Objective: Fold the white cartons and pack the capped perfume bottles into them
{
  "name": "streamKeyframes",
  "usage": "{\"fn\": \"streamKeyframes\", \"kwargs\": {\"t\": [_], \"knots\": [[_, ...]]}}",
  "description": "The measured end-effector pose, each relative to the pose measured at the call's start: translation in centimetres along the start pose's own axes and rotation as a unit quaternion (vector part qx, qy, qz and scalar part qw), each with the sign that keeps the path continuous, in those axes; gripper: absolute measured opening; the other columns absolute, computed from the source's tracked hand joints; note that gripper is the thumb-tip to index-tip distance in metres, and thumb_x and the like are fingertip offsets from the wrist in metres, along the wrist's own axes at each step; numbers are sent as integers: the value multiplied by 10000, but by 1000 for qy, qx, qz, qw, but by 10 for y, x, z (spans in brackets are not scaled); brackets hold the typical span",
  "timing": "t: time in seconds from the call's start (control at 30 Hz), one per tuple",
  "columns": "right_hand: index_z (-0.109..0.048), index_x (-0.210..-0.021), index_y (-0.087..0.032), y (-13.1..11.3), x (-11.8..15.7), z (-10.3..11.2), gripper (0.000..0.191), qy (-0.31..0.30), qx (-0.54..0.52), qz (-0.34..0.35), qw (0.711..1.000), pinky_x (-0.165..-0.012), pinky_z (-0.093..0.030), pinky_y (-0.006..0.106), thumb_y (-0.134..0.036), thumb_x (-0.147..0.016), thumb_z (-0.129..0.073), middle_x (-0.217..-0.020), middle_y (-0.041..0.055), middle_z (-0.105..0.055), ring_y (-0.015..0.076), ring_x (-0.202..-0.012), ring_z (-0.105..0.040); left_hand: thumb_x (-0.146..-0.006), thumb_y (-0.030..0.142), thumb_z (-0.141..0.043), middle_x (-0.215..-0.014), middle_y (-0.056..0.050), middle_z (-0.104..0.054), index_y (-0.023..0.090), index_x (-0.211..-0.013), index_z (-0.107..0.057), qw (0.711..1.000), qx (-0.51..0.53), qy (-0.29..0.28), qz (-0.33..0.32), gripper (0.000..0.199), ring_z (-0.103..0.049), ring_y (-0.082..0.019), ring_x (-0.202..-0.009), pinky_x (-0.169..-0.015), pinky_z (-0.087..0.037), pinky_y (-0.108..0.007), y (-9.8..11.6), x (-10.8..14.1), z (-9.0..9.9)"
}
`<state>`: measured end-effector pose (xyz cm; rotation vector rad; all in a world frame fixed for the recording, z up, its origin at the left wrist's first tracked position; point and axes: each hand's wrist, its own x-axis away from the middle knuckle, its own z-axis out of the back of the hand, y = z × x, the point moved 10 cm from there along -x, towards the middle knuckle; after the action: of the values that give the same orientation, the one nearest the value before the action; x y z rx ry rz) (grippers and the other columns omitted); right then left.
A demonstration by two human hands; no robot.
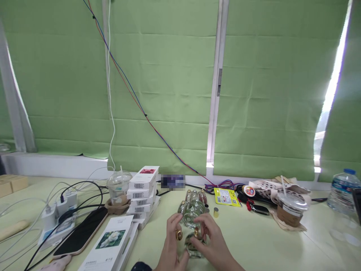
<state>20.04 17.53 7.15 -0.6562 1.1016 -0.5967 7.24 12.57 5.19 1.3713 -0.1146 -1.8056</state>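
Our right hand (213, 236) grasps a glass bottle (192, 242) low in the middle of the table (254, 241), its gold neck (196, 232) pointing away from us. The bottle sits between our 2 hands, nearer the right, with a gold cap (179, 235) beside our left hand (171, 239); whether those fingers clasp it, we cannot tell. Other bottles (194, 205) cluster just beyond.

the right hand (213, 238) grips a glass bottle (192, 250); a gold cap (179, 235) is at the fingers of the left hand (170, 244).
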Motion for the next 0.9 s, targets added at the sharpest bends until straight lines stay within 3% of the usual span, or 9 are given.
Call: {"fn": "streamKeyframes", "kwargs": {"t": [0.07, 0.13, 0.23, 0.33, 0.47, 0.63, 0.77, 0.83, 0.9], "knots": [[-604, -1017, -217, -21, 4, 7, 365, 34, 67, 81, 994, -687, -516, 300, -100, -671, -627, -1026, 79, -575, 207, -828, -609, -717, 104, -483, -1377, -145, -219, 292, -1400, -206, 998, -14, 10, -58, 761, -444, -318, -1087, -789, -465, -454, 13, 2, 2], [-596, -1027, -218, -43, 11, 8, 356, 54, 122, 171, 976, -781, -508, 345, -124, -686, -635, -1068, 97, -577, 248, -955, -597, -734, 78, -468, -1399, -128, -186, 330, -1377, -235, 993, -22, 5, -115, 729, -476, -266, -988, -749, -466, -415, 26, 6, -2], [-593, -984, -222, -64, 23, 0, 299, 58, 171, 277, 944, -698, -485, 335, -144, -698, -632, -949, 74, -632, 228, -821, -601, -782, 65, -467, -1424, -93, -168, 404, -1348, -261, 989, -6, -3, -151, 691, -500, -209, -886, -738, -475, -388, 36, 12, -7], [-594, -937, -244, -64, 31, -13, 226, 48, 193, 321, 926, -629, -446, 318, -168, -729, -640, -838, 39, -687, 205, -708, -590, -847, 120, -506, -1423, -64, -215, 461, -1316, -308, 991, 8, -29, -128, 613, -549, -213, -929, -797, -496, -400, 32, 17, -14], [-610, -902, -257, -54, 36, -25, 99, 35, 214, 328, 920, -606, -421, 339, -259, -803, -610, -824, 40, -726, 215, -680, -592, -879, 219, -548, -1389, -81, -333, 420, -1284, -407, 997, 9, -54, -55, 474, -590, -230, -958, -834, -522, -411, 13, 24, -22], [-605, -962, -263, -63, 39, -22, 118, 35, 191, 341, 920, -588, -429, 337, -225, -864, -551, -813, 35, -734, 210, -679, -613, -863, 173, -558, -1309, -102, -475, 388, -1361, -334, 998, -2, -63, -20, 587, -585, -265, -1088, -888, -517, -390, 1, 28, -25], [-585, -1099, -257, -68, 31, -3, 263, 50, 145, 306, 940, -695, -513, 353, -156, -856, -582, -901, 56, -708, 220, -801, -629, -800, 138, -595, -1428, -100, -328, 396, -1354, -298, 994, -37, -2, -104, 679, -450, -328, -1263, -929, -470, -443, 18, 20, -13], [-573, -1174, -255, -61, 24, 13, 310, 85, 115, 259, 955, -763, -539, 338, -142, -886, -546, -978, 77, -673, 216, -900, -634, -775, 159, -616, -1438, -124, -297, 350, -1384, -255, 996, -30, 17, -85, 733, -369, -359, -1317, -979, -419, -506, 14, 13, -10], [-571, -1205, -257, -49, 16, 25, 321, 111, 90, 203, 969, -802, -549, 310, -139, -914, -506, -1041, 87, -649, 207, -974, -635, -775, 199, -637, -1376, -130, -382, 322, -1409, -224, 1000, -1, 14, -17, 766, -381, -351, -1297, -1026, -357, -557, 0, 8, -12]]}}
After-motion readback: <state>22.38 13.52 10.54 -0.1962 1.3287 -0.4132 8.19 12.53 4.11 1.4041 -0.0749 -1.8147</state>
